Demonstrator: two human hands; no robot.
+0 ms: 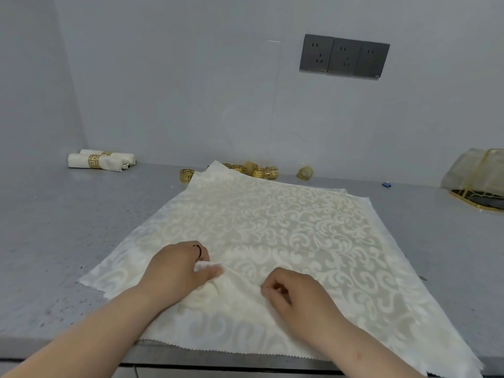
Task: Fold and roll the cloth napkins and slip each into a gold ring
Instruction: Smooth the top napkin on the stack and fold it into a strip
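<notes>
**Head view: both hands pinching a ridge of the spread napkin**

Head camera, looking down on a grey countertop [54, 241]. Spread flat across its middle: a cream cloth napkin [272, 227] with a pale scroll pattern and zigzag-cut edges, near edge hanging slightly past the counter's front lip. More cloth layers beneath it, showing at the far corner and along the right side; number of layers impossible to tell.

Near the napkin's front edge, left hand [177, 268] laid on the cloth, a thin ring on one finger, thumb and fingers closed on a small raised fold of fabric. Just right of it, right hand [294, 293] with fingers curled, pinching the same lifted ridge of napkin between thumb and fingertips. Fabric bunched up between the two hands, flat elsewhere.

Behind the napkin's far corner, against the wall: a loose cluster of gold rings [256, 170] with a key-pattern cutout, one of them [186, 175] apart on the left, partly hidden by the cloth. Far left of the napkin, by the wall: finished napkin rolls [101, 160], each banded by a gold ring. Far right of the napkin: a gold-rimmed tray [477, 199] under a translucent cover. Between tray and napkin, a small blue object [386, 184]. High above the napkin on the wall, a dark triple socket panel [344, 56].
</notes>
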